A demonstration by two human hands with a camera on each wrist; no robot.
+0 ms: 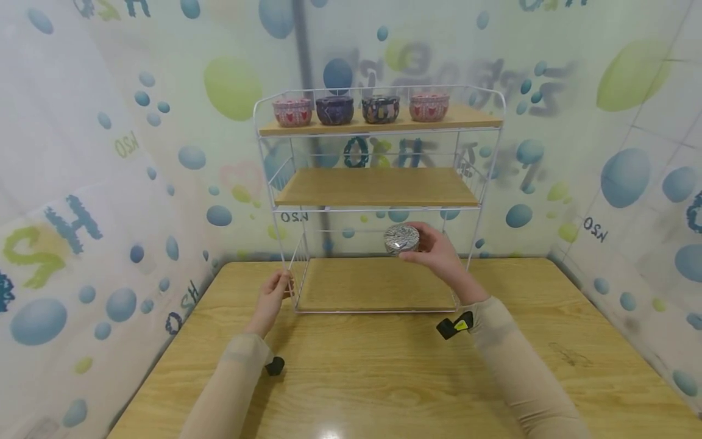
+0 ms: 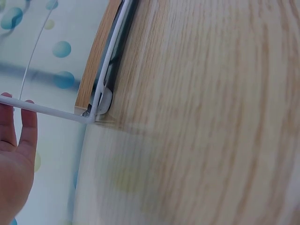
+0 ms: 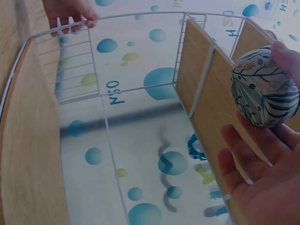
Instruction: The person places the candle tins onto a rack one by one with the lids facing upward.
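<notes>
My right hand [image 1: 436, 250] pinches a small round tin [image 1: 401, 238] between thumb and fingers, in front of the rack's lower part. Dark leaf-like lines cover the tin's pale top in the right wrist view, where fingers [image 3: 253, 154] reach under its edge. At the left of the white wire rack [image 1: 378, 312], my left hand [image 1: 271, 296] holds the front upright near the bottom shelf. The left wrist view shows its fingertips curled on the thin white bar [image 2: 51, 111].
Several patterned round tins stand on the top shelf: pink [image 1: 293, 113], purple [image 1: 335, 110], dark multicoloured [image 1: 381, 109] and another pink one [image 1: 429, 107]. Below are the middle wooden shelf [image 1: 378, 187] and bottom shelf [image 1: 362, 283]. The rack stands on a wooden table [image 1: 362, 372] before printed walls.
</notes>
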